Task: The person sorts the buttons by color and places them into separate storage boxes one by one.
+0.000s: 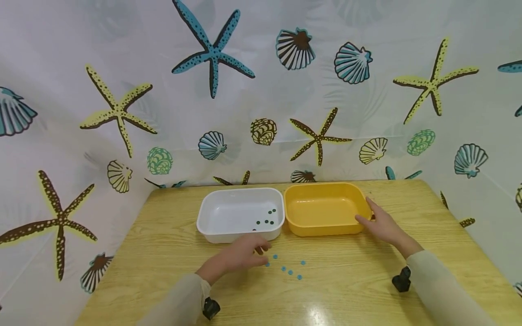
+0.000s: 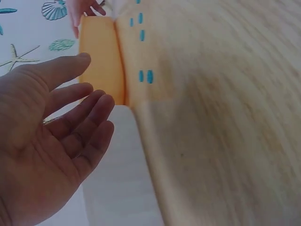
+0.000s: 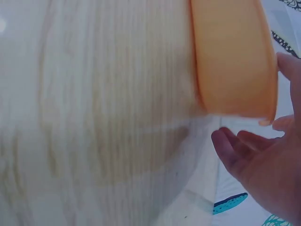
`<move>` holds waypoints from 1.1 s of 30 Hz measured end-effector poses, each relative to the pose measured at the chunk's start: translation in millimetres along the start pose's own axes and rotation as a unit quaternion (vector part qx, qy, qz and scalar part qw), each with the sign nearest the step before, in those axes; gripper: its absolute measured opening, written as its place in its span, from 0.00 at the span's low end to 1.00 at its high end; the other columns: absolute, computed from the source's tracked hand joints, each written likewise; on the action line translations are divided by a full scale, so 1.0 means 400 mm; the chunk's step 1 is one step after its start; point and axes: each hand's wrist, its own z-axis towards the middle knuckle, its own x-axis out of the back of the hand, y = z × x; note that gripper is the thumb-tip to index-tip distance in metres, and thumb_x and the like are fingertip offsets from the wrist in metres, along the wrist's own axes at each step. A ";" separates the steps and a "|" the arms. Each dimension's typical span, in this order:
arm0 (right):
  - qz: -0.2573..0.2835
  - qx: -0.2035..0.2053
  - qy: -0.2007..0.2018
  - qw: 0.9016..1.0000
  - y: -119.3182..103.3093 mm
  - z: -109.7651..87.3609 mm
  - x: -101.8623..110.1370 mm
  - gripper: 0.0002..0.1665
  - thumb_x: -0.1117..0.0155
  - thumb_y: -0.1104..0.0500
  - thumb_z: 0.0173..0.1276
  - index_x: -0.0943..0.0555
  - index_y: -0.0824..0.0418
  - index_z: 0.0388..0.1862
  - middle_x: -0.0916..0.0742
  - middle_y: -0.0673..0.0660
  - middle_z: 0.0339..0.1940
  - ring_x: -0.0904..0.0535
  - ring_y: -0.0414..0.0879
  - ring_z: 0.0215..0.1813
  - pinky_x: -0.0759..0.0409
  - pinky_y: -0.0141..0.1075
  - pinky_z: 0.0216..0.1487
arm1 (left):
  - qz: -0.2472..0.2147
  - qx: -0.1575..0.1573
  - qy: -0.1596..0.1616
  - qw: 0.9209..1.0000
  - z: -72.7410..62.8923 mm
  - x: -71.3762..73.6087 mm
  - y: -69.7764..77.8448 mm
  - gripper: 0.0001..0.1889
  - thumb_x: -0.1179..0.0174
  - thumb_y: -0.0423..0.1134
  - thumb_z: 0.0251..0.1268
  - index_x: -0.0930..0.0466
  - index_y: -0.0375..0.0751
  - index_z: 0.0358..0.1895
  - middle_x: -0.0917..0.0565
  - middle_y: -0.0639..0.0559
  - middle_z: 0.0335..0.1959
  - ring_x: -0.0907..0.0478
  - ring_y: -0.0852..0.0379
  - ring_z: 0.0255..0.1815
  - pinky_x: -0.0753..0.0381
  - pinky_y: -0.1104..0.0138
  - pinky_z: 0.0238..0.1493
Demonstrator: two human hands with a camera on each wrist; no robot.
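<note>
Over the table just in front of a white tray (image 1: 218,236) is my left hand (image 1: 241,254), its fingers loosely bent and nothing between them. Several small blue discs (image 1: 290,272) lie scattered on the wood to its right. Inside the white tray, several dark green discs (image 1: 267,222) sit toward the right side. My right hand (image 1: 385,225) is at the right end of a yellow tray (image 1: 322,230), thumb and fingers spread about its corner. In the right wrist view a fingertip meets the rim, while other fingers stay apart from the tray's end wall.
The two trays stand side by side at the back of the wooden table (image 1: 171,253). Behind and at both sides hangs a white curtain (image 1: 261,99) printed with starfish and shells. A small black device (image 1: 401,280) hangs at each wrist.
</note>
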 end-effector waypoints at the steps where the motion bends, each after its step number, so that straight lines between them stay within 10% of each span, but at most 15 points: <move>1: 0.003 -0.001 -0.006 1.000 0.004 0.001 -0.001 0.50 0.49 0.42 0.72 0.59 0.71 0.75 0.46 0.75 0.72 0.37 0.70 0.64 0.36 0.58 0.61 | -0.004 -0.002 -0.007 1.000 0.003 -0.005 -0.004 0.16 0.36 0.38 0.61 0.20 0.34 0.50 0.19 0.46 0.45 0.21 0.55 0.42 0.23 0.66 0.44; 15: 0.013 -0.010 -0.032 0.999 0.039 0.008 -0.014 0.55 0.49 0.36 0.69 0.64 0.64 0.76 0.44 0.75 0.72 0.29 0.64 0.58 0.35 0.57 0.60 | -0.028 0.019 -0.053 0.998 0.019 -0.041 -0.041 0.10 0.32 0.32 0.54 0.15 0.40 0.41 0.20 0.58 0.33 0.27 0.65 0.32 0.26 0.72 0.36; 33: 0.007 -0.013 -0.041 0.999 0.053 0.016 -0.020 0.55 0.49 0.36 0.69 0.64 0.63 0.76 0.45 0.75 0.72 0.32 0.66 0.60 0.38 0.58 0.62 | -0.005 0.030 -0.009 1.000 0.025 -0.068 -0.053 0.06 0.33 0.32 0.55 0.13 0.41 0.36 0.16 0.60 0.31 0.24 0.68 0.31 0.25 0.73 0.34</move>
